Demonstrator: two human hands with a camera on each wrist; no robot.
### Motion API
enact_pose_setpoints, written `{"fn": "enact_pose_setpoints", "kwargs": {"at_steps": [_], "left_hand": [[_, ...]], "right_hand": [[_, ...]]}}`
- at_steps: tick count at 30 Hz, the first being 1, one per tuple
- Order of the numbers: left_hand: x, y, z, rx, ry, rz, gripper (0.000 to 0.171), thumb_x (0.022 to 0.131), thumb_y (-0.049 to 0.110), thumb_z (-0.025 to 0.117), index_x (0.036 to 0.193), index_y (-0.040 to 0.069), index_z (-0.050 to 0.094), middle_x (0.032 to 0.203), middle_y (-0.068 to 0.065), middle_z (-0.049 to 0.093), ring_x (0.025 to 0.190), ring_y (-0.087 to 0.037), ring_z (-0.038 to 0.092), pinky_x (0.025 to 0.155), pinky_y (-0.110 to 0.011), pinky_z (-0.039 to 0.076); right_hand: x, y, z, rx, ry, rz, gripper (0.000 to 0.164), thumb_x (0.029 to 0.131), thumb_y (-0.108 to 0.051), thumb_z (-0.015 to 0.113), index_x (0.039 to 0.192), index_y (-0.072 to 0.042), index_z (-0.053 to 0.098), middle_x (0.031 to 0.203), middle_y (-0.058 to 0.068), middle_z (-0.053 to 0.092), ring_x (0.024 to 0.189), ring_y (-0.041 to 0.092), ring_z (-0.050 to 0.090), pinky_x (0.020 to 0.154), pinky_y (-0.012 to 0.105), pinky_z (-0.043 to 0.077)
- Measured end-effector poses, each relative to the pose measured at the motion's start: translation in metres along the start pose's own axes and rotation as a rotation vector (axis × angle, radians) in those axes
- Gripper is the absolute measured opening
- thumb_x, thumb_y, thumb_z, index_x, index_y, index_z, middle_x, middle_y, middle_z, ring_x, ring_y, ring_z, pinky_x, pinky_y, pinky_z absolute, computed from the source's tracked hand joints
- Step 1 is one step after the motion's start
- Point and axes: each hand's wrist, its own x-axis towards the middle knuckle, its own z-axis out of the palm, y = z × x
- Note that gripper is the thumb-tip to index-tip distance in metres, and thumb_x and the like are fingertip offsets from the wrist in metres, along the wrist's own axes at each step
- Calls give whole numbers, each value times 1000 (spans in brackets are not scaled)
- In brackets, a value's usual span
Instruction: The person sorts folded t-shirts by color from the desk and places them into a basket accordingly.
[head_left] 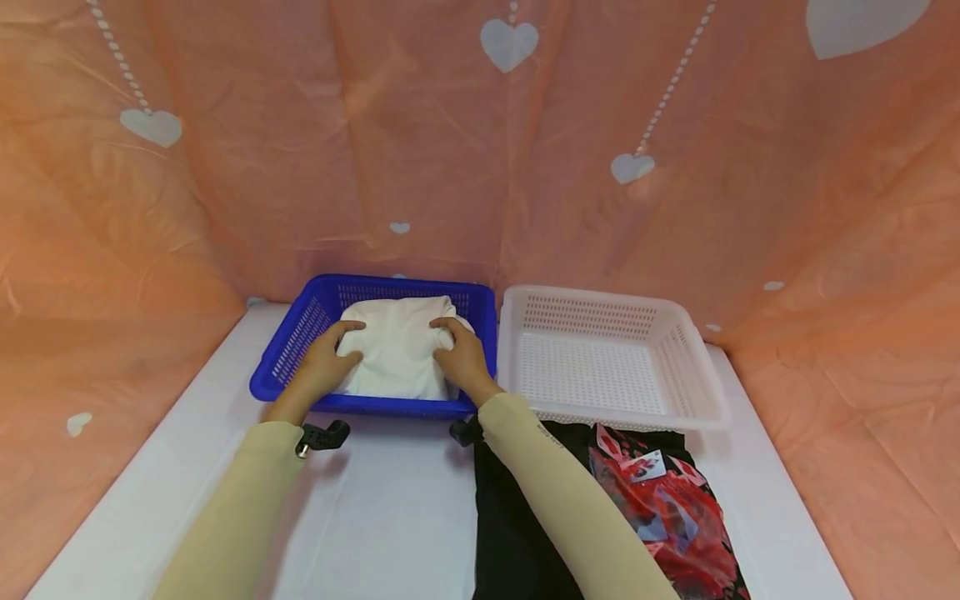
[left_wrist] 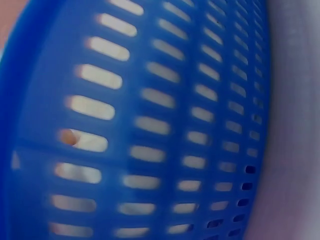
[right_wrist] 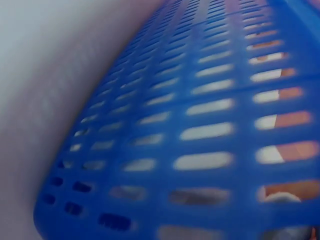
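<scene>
Fingers [head_left: 351,326] of both hands are bent onto the white cloth [head_left: 397,350]: left hand [head_left: 324,365] on its left side, right hand [head_left: 463,358] on its right, a finger and thumb laid over the top on each. Grip force can't be told; the remaining fingers are mostly hidden.

Orange backdrop [head_left: 420,150] at the rear, not touched. Worktop [head_left: 390,500] is used as flat support, so no basket tilt should be needed. Blue basket [head_left: 390,407] is stood on it, just beside the white basket [head_left: 592,295]; sideways push is best kept low, or the white one could be bumped. Black garment [head_left: 517,525] and red patterned item [head_left: 697,542] are laid in front of the white basket, under the right forearm; sleeve drag there is best avoided.

Cloth sits inside the blue basket, nearer its right wall. Step in hand is judged to be settling it: both sides should be lowered evenly, a slight leftward nudge given, loose folds at the right tucked in, then the grip eased side by side. Black wrist mounts [head_left: 327,435] should be kept off the front rim.
</scene>
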Motion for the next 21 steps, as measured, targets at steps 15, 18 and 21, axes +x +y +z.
{"fn": "enact_pose_setpoints", "kwargs": {"at_steps": [15, 18, 21], "left_hand": [[4, 5, 0, 110, -175, -151, 55, 93, 12, 56, 144, 5, 36, 150, -30, 30, 134, -48, 33, 106, -61, 31], [4, 6, -1, 108, -191, -174, 56, 93, 13, 56, 144, 5, 35, 151, -31, 28, 135, -49, 31, 106, -62, 30], [4, 4, -1, 119, -171, -170, 56, 92, 12, 57, 144, 4, 36, 150, -31, 29, 137, -49, 28, 108, -62, 28]], "right_hand": [[4, 10, 6, -278, -172, 34, 60, 73, 9, 58, 129, -12, 53, 123, 18, 64, 83, 22, 56, 69, 29, 49], [5, 11, 8, -323, -195, 36, 62, 75, 9, 60, 133, -12, 49, 120, 17, 65, 89, 21, 57, 78, 31, 50], [4, 9, 11, -358, -208, 29, 64, 76, 8, 62, 136, -11, 47, 119, 17, 65, 94, 21, 57, 81, 32, 49]]}}
